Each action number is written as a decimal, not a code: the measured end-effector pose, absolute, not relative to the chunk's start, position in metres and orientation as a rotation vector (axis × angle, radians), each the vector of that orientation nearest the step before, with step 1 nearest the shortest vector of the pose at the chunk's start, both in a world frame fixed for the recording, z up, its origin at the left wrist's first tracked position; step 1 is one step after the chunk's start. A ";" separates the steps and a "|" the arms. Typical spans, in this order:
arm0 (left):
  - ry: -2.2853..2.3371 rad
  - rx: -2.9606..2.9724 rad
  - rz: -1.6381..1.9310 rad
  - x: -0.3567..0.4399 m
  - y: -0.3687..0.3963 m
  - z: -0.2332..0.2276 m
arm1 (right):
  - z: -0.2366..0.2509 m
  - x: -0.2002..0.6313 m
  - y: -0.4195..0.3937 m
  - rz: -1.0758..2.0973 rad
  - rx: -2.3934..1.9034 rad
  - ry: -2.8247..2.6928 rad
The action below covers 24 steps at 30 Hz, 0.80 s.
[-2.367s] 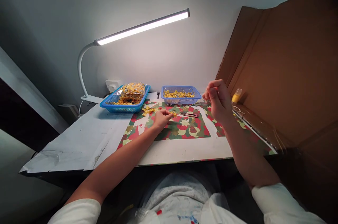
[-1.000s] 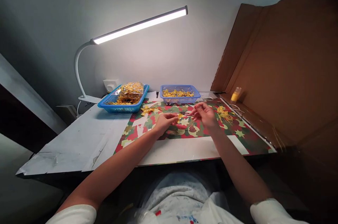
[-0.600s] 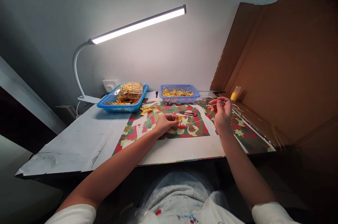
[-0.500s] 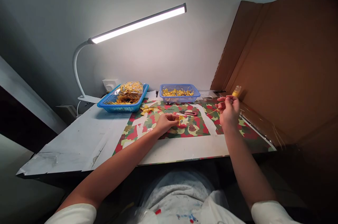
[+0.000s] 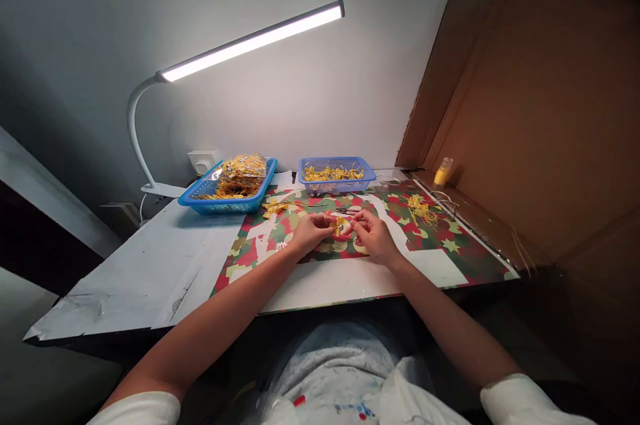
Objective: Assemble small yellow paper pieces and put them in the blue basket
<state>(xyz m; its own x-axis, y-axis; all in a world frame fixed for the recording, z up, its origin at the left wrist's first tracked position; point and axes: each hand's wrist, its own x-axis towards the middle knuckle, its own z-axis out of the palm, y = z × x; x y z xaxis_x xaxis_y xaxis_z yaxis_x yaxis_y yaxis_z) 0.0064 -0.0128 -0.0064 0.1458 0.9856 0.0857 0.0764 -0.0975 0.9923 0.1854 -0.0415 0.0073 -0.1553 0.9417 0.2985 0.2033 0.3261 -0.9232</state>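
Note:
My left hand pinches a small yellow piece with a shiny silver bead or bell on it. Right beside it, the fingertips of my right hand are pressed together at the piece's right edge; whatever thin thing they grip is too small to make out. Both hands are just above a camouflage-patterned mat. Behind the fingers lies a small pair of snips, partly hidden. A loose bundle of yellow cord rests on the mat to the right, and yellow tasselled pieces lie to the left.
At the back stand a blue basket with a plastic bag of yellow pieces and a smaller blue-violet basket of yellow cords. A lit lamp reaches overhead. A cardboard sheet and a yellow-filled bottle are at the right.
My right hand has come left and down from the mat's right side, where a yellow cord was stretched toward it, to meet my left hand. The left hand keeps the yellow piece.

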 end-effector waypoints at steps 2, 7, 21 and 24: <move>1.120 1.442 1.133 0.006 -0.012 -0.008 | 0.001 0.180 -0.044 0.855 -1.132 -1.691; 1.159 1.505 1.134 0.004 -0.009 -0.012 | -0.003 0.178 -0.045 0.780 -1.173 -1.808; 1.044 1.451 1.183 0.006 -0.010 -0.011 | -0.005 0.176 -0.047 0.668 -1.255 -1.872; 1.025 1.460 1.175 0.005 -0.010 -0.011 | -0.007 0.175 -0.047 0.640 -1.260 -1.861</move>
<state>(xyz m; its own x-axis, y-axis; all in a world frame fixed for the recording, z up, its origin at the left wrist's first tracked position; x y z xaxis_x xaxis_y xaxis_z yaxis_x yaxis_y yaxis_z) 0.0055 -0.0103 -0.0110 0.1820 0.9681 0.1723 0.0395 -0.1822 0.9825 0.1754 -0.0466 -0.0068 -0.2013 0.9244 0.3239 0.5295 0.3809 -0.7580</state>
